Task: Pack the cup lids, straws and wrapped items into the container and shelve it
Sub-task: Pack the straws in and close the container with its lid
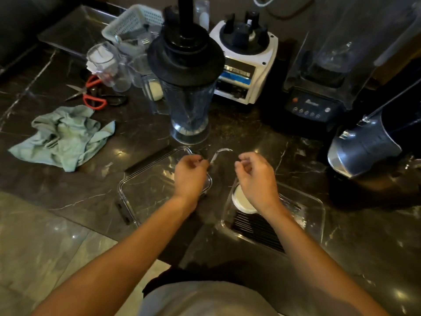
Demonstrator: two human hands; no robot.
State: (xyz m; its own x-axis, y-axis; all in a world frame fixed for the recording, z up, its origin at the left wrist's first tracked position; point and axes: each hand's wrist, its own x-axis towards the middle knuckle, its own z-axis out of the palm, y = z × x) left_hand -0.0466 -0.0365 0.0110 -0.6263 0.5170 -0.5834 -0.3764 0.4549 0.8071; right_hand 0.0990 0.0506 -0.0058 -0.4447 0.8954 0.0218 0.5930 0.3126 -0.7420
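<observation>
A clear rectangular container [315,216] sits on the dark marble counter at the right. It holds a row of black straws [257,229] and a stack of white cup lids [242,201]. The container's clear flat lid [145,190] lies to its left. My left hand [190,175] is above that lid's far corner and pinches one end of a thin, curved clear wrapped item [219,153]. My right hand [257,176] hovers over the container's far left corner with its fingers loosely curled. I see nothing in it.
A blender jug [188,106] stands just beyond my hands, with a white blender base [248,65] and a black blender [319,96] behind it. A steel pitcher [364,149] stands at the right. At the left lie a green cloth [66,135], red-handled scissors [91,94] and clear cups [107,62].
</observation>
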